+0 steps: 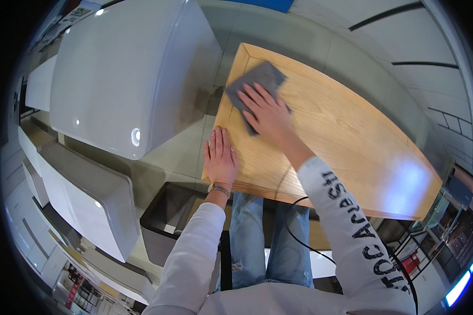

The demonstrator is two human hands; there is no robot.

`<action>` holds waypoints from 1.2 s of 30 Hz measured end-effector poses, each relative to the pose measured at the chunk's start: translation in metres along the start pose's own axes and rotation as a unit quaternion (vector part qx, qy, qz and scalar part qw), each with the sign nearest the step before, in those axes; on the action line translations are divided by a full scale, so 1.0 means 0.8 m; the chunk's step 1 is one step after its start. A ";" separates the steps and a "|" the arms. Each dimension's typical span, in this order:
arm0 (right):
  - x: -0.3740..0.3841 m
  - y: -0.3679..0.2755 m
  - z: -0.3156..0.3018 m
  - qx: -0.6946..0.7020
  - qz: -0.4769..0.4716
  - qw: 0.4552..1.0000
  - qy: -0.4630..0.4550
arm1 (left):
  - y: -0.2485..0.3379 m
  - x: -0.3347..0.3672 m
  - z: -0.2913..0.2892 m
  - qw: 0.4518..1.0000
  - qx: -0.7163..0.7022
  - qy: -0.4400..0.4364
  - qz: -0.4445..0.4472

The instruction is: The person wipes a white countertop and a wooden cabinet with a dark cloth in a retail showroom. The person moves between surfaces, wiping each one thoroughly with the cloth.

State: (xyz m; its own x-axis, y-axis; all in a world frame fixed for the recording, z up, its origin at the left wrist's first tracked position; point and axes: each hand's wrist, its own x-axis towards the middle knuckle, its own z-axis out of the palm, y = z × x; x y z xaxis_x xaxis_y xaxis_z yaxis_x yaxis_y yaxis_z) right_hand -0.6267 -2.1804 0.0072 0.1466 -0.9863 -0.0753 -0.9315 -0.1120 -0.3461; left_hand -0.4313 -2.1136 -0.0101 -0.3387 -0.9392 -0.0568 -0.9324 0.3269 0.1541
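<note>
a: right hand (268,113) is flat on the grey, square-ish soft cleaning cloth (257,86), fingers spread and pointing toward the far left corner of the pale oak-coloured wooden worktop (352,152). nothing pinched, just palm and fingers pressing it down.

b: and the left hand (219,156)?

a: open as well, fingers together, lying flat on the worktop's near left edge, well short of the cloth. it has hold of nothing. there's a metal bracelet (219,189) on that wrist.

b: how do you reckon the cloth handles?

a: light and limp, i'd say. its corner lies folded and rumpled past the fingertips, so it has no stiffness of its own. on that smooth, glossy board it should slide easily under a flat palm, though it looks likely to bunch if pushed from one edge.

b: best place to take it?

a: my guess is the free far corner beyond the fingers, or simply scrunch the middle. nothing fragile about it.

b: surroundings?

a: a large white glossy moulded unit (126,73) stands off the worktop's left, and a thin black cable (305,244) hangs by the blue jeans below.
</note>
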 end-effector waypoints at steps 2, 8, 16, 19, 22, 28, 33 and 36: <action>-0.025 0.017 -0.010 -0.017 0.055 0.998 -0.035 | -0.009 -0.004 0.000 1.000 -0.007 -0.005 -0.009; 0.028 0.081 -0.014 -0.088 0.228 0.964 0.105 | 0.002 0.004 -0.006 0.999 -0.042 -0.025 -0.014; 0.069 -0.062 0.031 -0.065 0.053 0.993 0.080 | -0.024 -0.024 0.009 0.966 -0.242 -0.008 -0.091; -0.011 -0.129 0.051 -0.015 0.013 1.000 -0.009 | -0.020 -0.017 -0.031 0.860 -0.438 0.122 -0.231; -0.105 -0.171 0.075 0.028 -0.024 0.995 -0.088 | -0.033 -0.034 -0.051 0.875 -0.410 0.163 -0.199; -0.259 -0.097 0.042 0.062 0.223 0.957 -0.173 | -0.032 -0.064 -0.050 0.936 -0.315 0.080 -0.135; -0.445 0.077 0.029 -0.073 0.435 0.889 0.121 | 0.009 -0.053 -0.039 0.953 -0.294 0.046 -0.056; -0.488 0.151 0.019 -0.094 0.621 0.748 0.215 | 0.055 -0.036 -0.031 0.956 -0.292 0.031 -0.012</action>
State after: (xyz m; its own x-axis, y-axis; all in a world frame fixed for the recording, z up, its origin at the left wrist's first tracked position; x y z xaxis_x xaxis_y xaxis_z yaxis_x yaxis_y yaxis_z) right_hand -0.7918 -1.8068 -0.0195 -0.9534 -0.2874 0.0922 -0.2971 0.9475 -0.1182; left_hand -0.4595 -2.0750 0.0224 -0.2929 -0.9561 -0.0115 -0.7042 0.2076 0.6790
